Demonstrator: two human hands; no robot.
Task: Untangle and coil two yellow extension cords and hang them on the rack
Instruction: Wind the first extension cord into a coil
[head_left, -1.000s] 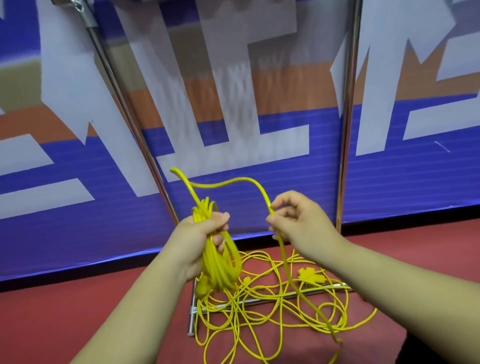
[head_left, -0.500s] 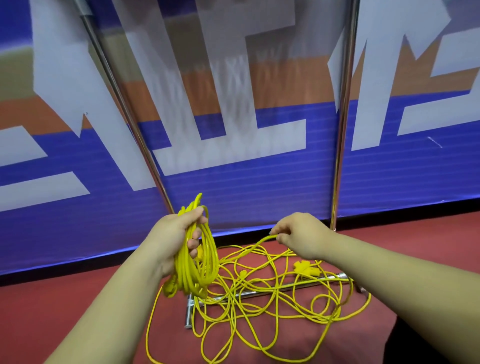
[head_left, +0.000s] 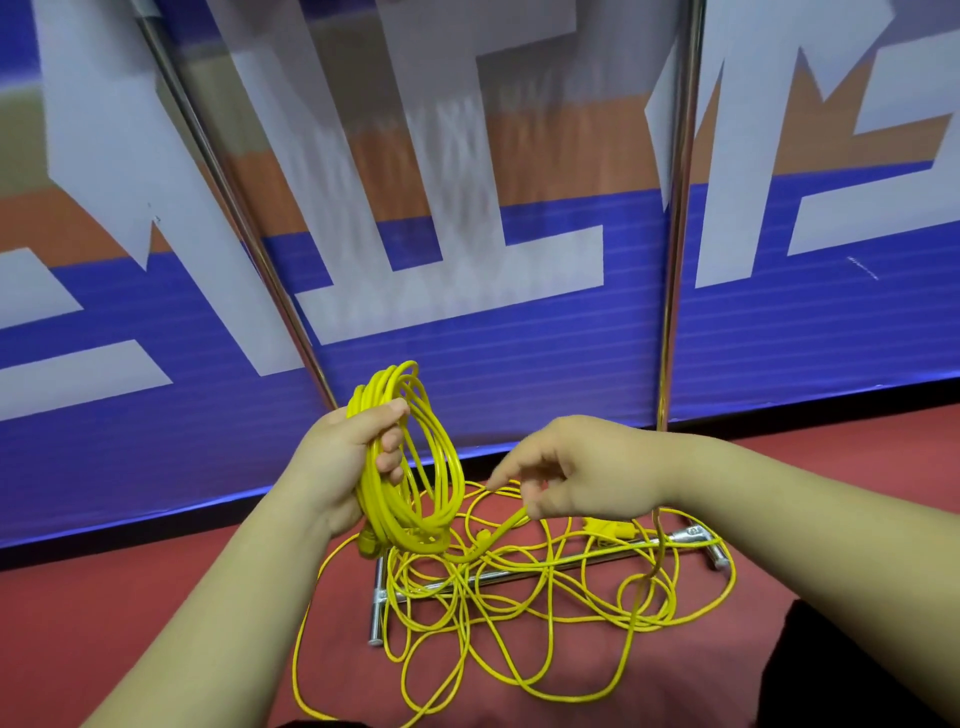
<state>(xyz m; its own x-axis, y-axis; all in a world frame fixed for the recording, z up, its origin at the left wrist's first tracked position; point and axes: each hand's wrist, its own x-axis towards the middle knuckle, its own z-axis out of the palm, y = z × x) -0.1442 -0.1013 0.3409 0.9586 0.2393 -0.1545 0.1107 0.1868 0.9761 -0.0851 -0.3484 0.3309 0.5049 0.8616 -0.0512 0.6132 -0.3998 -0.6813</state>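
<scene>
My left hand grips a coil of yellow extension cord, several loops held upright at chest height. My right hand pinches a loose strand of yellow cord just right of the coil; the strand runs from the coil's bottom up to my fingers. Below both hands a tangled heap of yellow cord lies on the red floor over the rack's base bar. A yellow plug lies in the heap under my right wrist.
Two chrome rack poles rise from the base: a left pole leaning left and a right pole almost vertical. Behind them stands a blue, white and orange banner wall. Red floor spreads on both sides.
My right hand dropped from mid-height, then moved left toward the coil with the strand. The coil in my left hand gained a loop and now stands more open.
</scene>
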